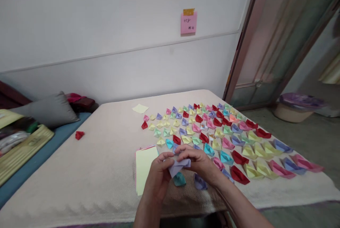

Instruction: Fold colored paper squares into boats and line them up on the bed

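A partly folded sheet of lavender paper (177, 168) is held up between my two hands above the near edge of the cloth-covered surface. My left hand (160, 171) pinches its left side with thumb and fingers. On the other side, my right hand (195, 161) grips its upper right part. Just below the paper lies a teal folded paper boat (180, 179), and a purple paper boat (200, 182) sits under my right wrist. Beside my left hand is a stack of paper sheets (145, 166), pale yellow on top.
Rows of coloured paper boats (217, 123) cover the right half of the cream cloth (111, 164). A red folded piece (79, 135) lies at left; a pale yellow sheet (140, 108) lies at the back. A grey cushion (50, 109) and a lined bin (294, 107) stand at the sides.
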`<state>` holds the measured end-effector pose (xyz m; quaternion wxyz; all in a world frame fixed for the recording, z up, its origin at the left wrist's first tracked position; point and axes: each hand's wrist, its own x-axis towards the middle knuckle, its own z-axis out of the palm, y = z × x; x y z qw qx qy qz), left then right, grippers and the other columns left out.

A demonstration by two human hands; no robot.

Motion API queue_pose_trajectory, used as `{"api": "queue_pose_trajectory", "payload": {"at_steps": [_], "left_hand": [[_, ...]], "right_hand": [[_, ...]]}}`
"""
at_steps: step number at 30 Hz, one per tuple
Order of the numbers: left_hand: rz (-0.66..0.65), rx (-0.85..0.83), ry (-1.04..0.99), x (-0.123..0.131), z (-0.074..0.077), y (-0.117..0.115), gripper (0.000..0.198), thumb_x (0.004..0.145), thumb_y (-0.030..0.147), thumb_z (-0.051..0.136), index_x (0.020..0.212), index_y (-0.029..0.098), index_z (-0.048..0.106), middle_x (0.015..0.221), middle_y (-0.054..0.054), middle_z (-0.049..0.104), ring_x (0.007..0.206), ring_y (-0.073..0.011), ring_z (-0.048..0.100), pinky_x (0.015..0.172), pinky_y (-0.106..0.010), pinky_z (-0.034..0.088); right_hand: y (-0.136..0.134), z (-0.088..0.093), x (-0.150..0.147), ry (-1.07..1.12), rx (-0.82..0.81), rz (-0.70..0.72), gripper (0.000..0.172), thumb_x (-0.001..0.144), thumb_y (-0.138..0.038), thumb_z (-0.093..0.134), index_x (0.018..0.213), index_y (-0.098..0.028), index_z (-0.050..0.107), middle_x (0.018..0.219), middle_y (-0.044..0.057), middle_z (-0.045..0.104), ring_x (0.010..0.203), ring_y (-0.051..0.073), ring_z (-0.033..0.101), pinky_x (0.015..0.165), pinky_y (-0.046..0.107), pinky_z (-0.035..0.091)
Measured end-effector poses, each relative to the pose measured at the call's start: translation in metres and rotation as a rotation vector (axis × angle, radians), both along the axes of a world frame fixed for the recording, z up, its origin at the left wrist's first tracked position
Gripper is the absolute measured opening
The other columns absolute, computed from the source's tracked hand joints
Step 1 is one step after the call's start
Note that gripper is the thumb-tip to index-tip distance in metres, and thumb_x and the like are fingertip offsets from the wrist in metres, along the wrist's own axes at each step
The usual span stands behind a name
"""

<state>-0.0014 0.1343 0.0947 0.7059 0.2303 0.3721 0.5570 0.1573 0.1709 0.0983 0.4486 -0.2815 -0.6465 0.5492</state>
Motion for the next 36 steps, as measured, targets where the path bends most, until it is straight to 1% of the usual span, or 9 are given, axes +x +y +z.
{"api": "queue_pose_trajectory", "payload": {"at_steps": [2, 5, 10, 12, 17, 20, 24, 32, 36], "left_hand": [[-0.031, -0.001, 0.014, 0.004, 0.004, -0.002, 0.024, 0.062, 0.020, 0.074, 0.083, 0.014, 0.065, 0.077, -0.003, 0.067, 0.066, -0.0124, 0.060, 0.060, -0.021, 0.043], [-0.064, 0.053, 0.159, 0.006, 0.007, -0.004, 0.019, 0.069, 0.028, 0.070, 0.082, 0.014, 0.067, 0.074, -0.002, 0.066, 0.065, -0.0116, 0.057, 0.060, -0.021, 0.041], [0.131, 0.190, 0.614, -0.001, 0.003, 0.001, 0.030, 0.082, 0.043, 0.054, 0.080, 0.016, 0.067, 0.082, -0.005, 0.066, 0.079, -0.0167, 0.058, 0.070, -0.025, 0.043], [0.158, 0.229, 0.634, -0.002, 0.002, 0.002, 0.027, 0.079, 0.040, 0.059, 0.086, 0.016, 0.066, 0.084, -0.006, 0.067, 0.081, -0.0179, 0.058, 0.072, -0.027, 0.044], [0.058, 0.280, 0.587, 0.005, 0.005, 0.000, 0.016, 0.071, 0.024, 0.067, 0.082, 0.016, 0.060, 0.071, -0.002, 0.065, 0.065, -0.0155, 0.058, 0.061, -0.025, 0.044], [0.176, 0.277, 0.697, 0.009, 0.005, -0.003, 0.019, 0.072, 0.023, 0.064, 0.090, 0.017, 0.059, 0.079, -0.004, 0.065, 0.070, -0.0172, 0.060, 0.065, -0.027, 0.047], [0.424, 0.390, 0.984, 0.009, 0.003, -0.008, 0.028, 0.074, 0.023, 0.064, 0.102, 0.020, 0.060, 0.104, -0.006, 0.064, 0.097, -0.0215, 0.058, 0.088, -0.033, 0.043], [0.447, 0.589, 1.049, 0.009, 0.001, -0.013, 0.012, 0.084, 0.022, 0.053, 0.089, 0.021, 0.064, 0.088, -0.003, 0.065, 0.088, -0.0184, 0.059, 0.081, -0.029, 0.044], [0.431, 0.496, 1.025, 0.009, 0.003, -0.009, 0.010, 0.081, 0.021, 0.056, 0.086, 0.021, 0.065, 0.083, -0.002, 0.065, 0.080, -0.0164, 0.059, 0.075, -0.026, 0.044]], "right_hand": [[-0.001, 0.000, 0.000, 0.007, -0.016, 0.014, 0.012, 0.070, -0.032, 0.074, 0.076, -0.022, 0.074, 0.103, 0.007, 0.064, 0.096, 0.021, 0.059, 0.083, 0.032, 0.047], [-0.002, -0.001, -0.001, 0.044, -0.114, 0.020, 0.013, 0.071, -0.031, 0.072, 0.077, -0.020, 0.073, 0.084, 0.004, 0.068, 0.075, 0.017, 0.061, 0.071, 0.029, 0.048], [0.000, -0.003, -0.002, 0.064, -0.291, -0.134, 0.022, 0.067, -0.031, 0.072, 0.057, -0.016, 0.060, 0.046, -0.006, 0.048, 0.043, 0.007, 0.042, 0.045, 0.020, 0.033], [0.000, -0.004, -0.003, 0.058, -0.324, -0.134, 0.021, 0.065, -0.031, 0.073, 0.059, -0.016, 0.060, 0.046, -0.007, 0.045, 0.042, 0.007, 0.040, 0.044, 0.019, 0.030], [0.000, -0.005, -0.007, 0.060, -0.364, -0.137, 0.015, 0.064, -0.029, 0.072, 0.068, -0.016, 0.065, 0.048, -0.006, 0.049, 0.043, 0.007, 0.041, 0.043, 0.019, 0.029], [-0.001, -0.005, -0.012, 0.074, -0.377, -0.190, 0.014, 0.063, -0.028, 0.071, 0.066, -0.017, 0.063, 0.044, -0.007, 0.048, 0.041, 0.007, 0.041, 0.042, 0.020, 0.027], [-0.004, -0.004, -0.019, 0.050, -0.341, -0.254, 0.015, 0.060, -0.028, 0.071, 0.060, -0.017, 0.060, 0.042, -0.007, 0.047, 0.041, 0.008, 0.042, 0.043, 0.021, 0.031], [-0.011, -0.003, -0.030, -0.059, -0.254, -0.279, 0.011, 0.064, -0.026, 0.063, 0.059, -0.017, 0.059, 0.046, -0.006, 0.047, 0.044, 0.010, 0.043, 0.045, 0.021, 0.034], [-0.012, -0.008, -0.031, -0.099, -0.191, -0.293, 0.012, 0.066, -0.025, 0.062, 0.059, -0.017, 0.057, 0.048, -0.005, 0.046, 0.046, 0.010, 0.042, 0.045, 0.021, 0.033]]}}
